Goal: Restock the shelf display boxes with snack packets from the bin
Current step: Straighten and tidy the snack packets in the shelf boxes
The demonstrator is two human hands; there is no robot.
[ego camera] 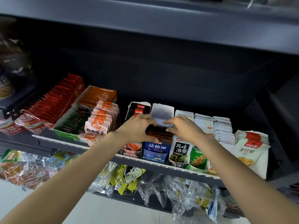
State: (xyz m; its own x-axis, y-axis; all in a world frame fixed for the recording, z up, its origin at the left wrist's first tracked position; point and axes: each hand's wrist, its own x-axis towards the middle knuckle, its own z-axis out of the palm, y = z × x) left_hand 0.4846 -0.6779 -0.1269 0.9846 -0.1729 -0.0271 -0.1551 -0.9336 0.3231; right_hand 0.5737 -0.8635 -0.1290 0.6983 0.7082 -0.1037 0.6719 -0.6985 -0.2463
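Observation:
A stack of dark brown snack packets (159, 133) stands in the front half of a white display box (161, 110) with a blue front panel (155, 148), in the middle of the shelf. My left hand (139, 126) grips the stack's left end, fingers curled over its top and thumb under. My right hand (181, 126) pinches the stack's right end. The rear half of the box is empty. No bin is in view.
Left of it stands a black box with red-labelled packets (138, 109); right of it, seaweed (182, 149) and white packet rows (223, 126). Pink packets (100, 120) and red packets (53, 101) fill the left. Bagged snacks (129, 177) hang below the shelf rail (161, 165).

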